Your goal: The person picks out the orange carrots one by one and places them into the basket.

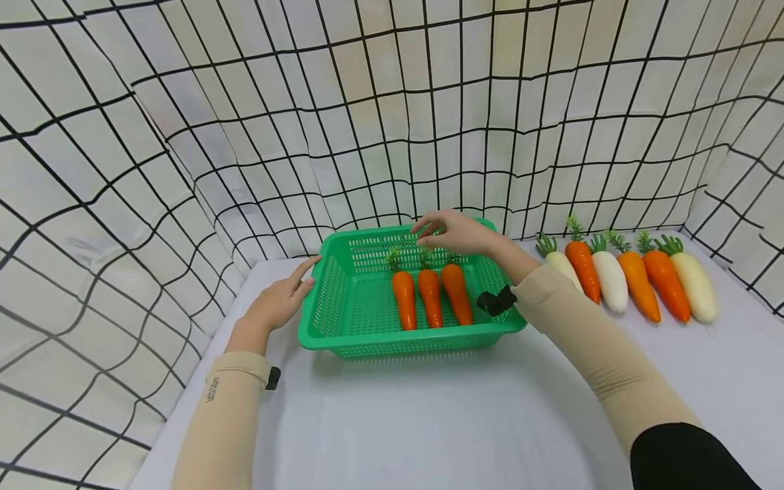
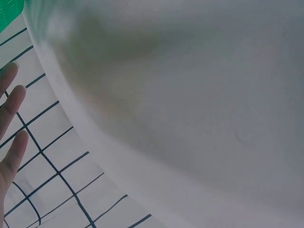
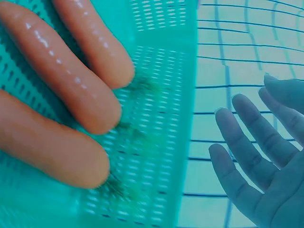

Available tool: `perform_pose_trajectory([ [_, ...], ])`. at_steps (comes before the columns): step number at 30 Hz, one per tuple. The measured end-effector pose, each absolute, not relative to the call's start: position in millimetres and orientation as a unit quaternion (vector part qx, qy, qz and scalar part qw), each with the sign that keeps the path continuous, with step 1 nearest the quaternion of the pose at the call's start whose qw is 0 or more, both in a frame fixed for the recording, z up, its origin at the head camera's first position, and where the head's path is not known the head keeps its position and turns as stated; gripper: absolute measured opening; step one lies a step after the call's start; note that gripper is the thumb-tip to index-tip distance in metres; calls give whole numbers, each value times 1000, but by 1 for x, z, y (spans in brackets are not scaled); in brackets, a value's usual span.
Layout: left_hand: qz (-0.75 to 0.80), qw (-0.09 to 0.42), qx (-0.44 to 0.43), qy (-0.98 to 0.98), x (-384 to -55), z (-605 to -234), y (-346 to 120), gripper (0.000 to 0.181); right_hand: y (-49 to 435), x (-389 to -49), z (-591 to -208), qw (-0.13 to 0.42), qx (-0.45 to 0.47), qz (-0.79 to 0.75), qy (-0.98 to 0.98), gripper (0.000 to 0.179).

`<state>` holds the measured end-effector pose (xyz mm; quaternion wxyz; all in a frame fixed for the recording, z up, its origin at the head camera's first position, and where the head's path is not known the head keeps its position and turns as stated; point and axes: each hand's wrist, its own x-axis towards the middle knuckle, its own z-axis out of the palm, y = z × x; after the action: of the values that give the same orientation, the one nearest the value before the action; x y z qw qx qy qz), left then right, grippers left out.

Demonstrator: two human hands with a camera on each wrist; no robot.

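Three orange carrots with green tops lie side by side in a green plastic basket (image 1: 361, 344): a left carrot (image 1: 404, 299), a middle carrot (image 1: 430, 298) and a right carrot (image 1: 456, 294). Above the carrot tops, near the basket's back rim, hovers my right hand (image 1: 456, 233), its fingers loosely bent with nothing in them. The right wrist view also shows that hand (image 3: 266, 166) apart from the carrots. My left hand (image 1: 278, 303) is at the basket's left side, fingers extended, fingertips at the rim. Only some left fingers (image 2: 10, 111) appear in the left wrist view.
On the white table (image 1: 392, 422), right of the basket, several carrots and white radishes lie in a row, among them an orange carrot (image 1: 666, 286) and a white radish (image 1: 695, 289). Black netting (image 1: 367, 143) over white cloth encloses the back and sides.
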<state>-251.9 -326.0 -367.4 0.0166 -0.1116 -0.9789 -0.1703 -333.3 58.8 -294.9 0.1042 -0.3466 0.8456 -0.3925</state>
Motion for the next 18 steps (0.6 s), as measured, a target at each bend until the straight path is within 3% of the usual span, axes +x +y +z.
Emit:
perform_pose_trajectory([
  [9,-173,21,-118,-978,-253,-367,-326,61,109,-315,-283,4,-312,-446,839,37],
  [18,-166,14,-109,-980,-252,-365,-326,60,160,-310,-288,-14,-280,-452,847,37],
])
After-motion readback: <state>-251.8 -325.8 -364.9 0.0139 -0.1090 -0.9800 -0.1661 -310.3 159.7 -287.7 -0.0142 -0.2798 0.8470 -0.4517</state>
